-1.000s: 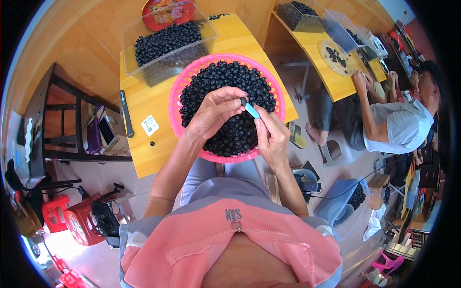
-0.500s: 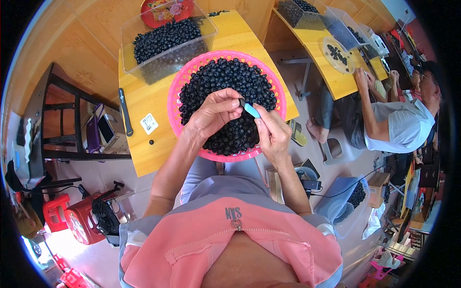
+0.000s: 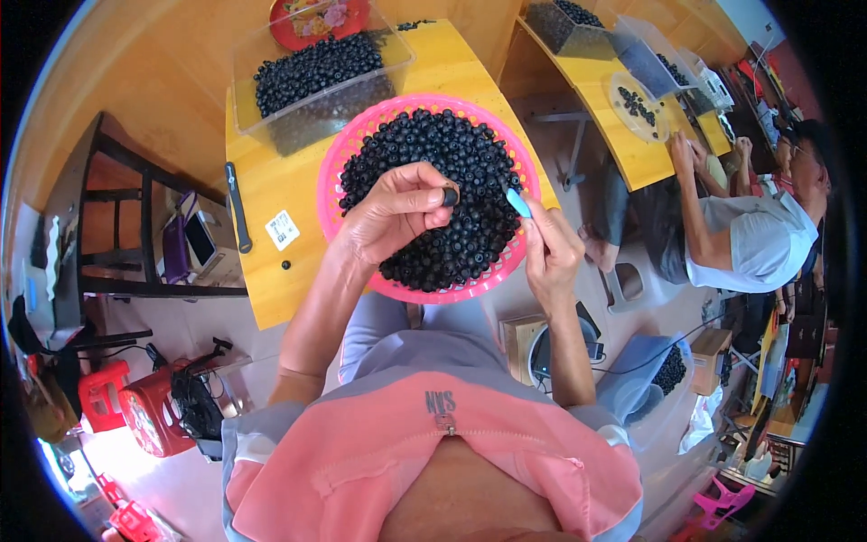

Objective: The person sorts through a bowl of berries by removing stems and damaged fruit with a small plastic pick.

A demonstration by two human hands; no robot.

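Between thumb and forefinger, my left hand (image 3: pixel 397 212) pinches a small, round, black bead-like piece (image 3: pixel 449 196). Off to its right, my right hand (image 3: pixel 553 246) is closed round a slim tool with a light-blue handle (image 3: pixel 519 202); its working tip is too dark to make out against the heap. Both hands hover over a pink plastic basket (image 3: pixel 329 172) with a lattice rim. A heap of similar shiny black pieces (image 3: pixel 433 144) fills the basket, which sits at the near edge of the yellow table.
The yellow table (image 3: pixel 271 185) bears a clear bin (image 3: pixel 384 95) of black pieces, a red floral tray (image 3: pixel 307 23), a dark-handled tool (image 3: pixel 237 208), a white label (image 3: pixel 282 230) and one loose piece (image 3: pixel 286 265). At right, a co-worker (image 3: pixel 745 230) sits by another table (image 3: pixel 591 117).
My hands have drawn apart: the right moved right and slightly down with the blue-handled tool, away from the black piece. My left hand still pinches a piece, now more plainly visible.
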